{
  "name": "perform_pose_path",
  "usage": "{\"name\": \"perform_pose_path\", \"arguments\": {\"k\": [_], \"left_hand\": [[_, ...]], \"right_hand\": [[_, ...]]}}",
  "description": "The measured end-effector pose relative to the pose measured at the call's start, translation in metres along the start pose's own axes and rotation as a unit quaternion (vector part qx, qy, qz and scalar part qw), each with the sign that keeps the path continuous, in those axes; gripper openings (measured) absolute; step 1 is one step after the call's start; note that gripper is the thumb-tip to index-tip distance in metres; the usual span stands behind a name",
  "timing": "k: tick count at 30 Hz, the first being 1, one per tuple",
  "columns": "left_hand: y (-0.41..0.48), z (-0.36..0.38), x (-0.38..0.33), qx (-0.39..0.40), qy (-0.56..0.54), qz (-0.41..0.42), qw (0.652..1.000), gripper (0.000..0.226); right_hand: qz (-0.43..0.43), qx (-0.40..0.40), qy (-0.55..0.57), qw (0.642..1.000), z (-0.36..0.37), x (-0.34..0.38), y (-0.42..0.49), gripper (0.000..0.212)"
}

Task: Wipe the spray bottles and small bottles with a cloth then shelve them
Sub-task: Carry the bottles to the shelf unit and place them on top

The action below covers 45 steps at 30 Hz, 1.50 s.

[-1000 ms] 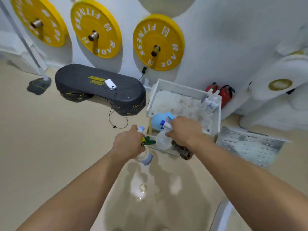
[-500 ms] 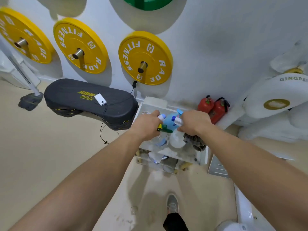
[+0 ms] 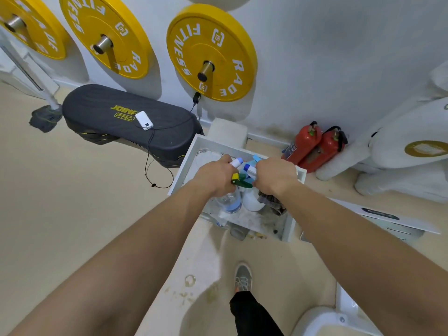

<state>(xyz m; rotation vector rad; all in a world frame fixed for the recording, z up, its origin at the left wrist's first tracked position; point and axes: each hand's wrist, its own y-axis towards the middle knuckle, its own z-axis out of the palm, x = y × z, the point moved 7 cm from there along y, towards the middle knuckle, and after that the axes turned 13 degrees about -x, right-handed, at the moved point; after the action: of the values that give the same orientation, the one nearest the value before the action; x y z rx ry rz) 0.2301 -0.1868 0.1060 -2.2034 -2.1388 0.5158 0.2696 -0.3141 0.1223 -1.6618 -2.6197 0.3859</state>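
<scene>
Yellow weight plates (image 3: 211,52) hang on pegs along a white gym wall, above a black step platform (image 3: 109,122) with a white phone (image 3: 144,120) lying on it and two red fire extinguishers (image 3: 315,146) on the floor. Seen from the head camera, a low white shelf unit (image 3: 186,163) stands against the wall, and both bare arms reach out over its top tier.

The left hand (image 3: 215,177) grips a clear spray bottle (image 3: 230,202) by its green and yellow trigger head, fingers curled round the neck. A small blue-capped bottle (image 3: 236,162) pokes up at its knuckles; whether that hand also holds it cannot be told. The right hand (image 3: 274,175) is closed round the blue and white head of a white spray bottle (image 3: 252,202), with a dark cloth (image 3: 271,202) bunched beneath the palm. Both bottles hang side by side, upright, just above the shelf's top tray. A grey shoe (image 3: 243,278) stands on the wet-marked floor below.

By this position the shelving step appears to be in hand. Next, each bottle needs lowering onto a bare patch of the tray, base flat, before the fingers let go; the cloth should stay clear of the bottle bases.
</scene>
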Motion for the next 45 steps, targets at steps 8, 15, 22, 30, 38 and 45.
{"name": "perform_pose_path", "arguments": {"k": [8,15,22,30,38,45], "left_hand": [[-0.009,0.019,0.004,0.014,-0.105,-0.041,0.994,0.046],[-0.019,0.019,0.011,-0.003,-0.12,-0.095,0.988,0.079],[-0.03,0.022,0.014,-0.002,-0.182,-0.145,0.972,0.101],[-0.07,0.013,0.024,-0.015,-0.231,-0.142,0.962,0.113],[-0.187,-0.01,0.094,-0.067,-0.274,-0.171,0.944,0.098],[-0.351,0.045,0.229,-0.084,-0.28,-0.324,0.9,0.082]], "right_hand": [[-0.003,0.028,0.007,1.0,0.011,-0.005,-0.016,0.028],[0.014,0.035,0.055,0.998,0.018,-0.004,-0.031,0.028],[0.021,0.023,0.029,0.999,0.0,-0.004,-0.038,0.031],[0.051,-0.017,0.009,0.998,-0.061,0.011,-0.062,0.035],[0.019,-0.031,0.05,0.998,-0.103,0.124,-0.116,0.019],[-0.114,0.026,0.07,0.991,-0.04,0.33,-0.149,0.028]]}}
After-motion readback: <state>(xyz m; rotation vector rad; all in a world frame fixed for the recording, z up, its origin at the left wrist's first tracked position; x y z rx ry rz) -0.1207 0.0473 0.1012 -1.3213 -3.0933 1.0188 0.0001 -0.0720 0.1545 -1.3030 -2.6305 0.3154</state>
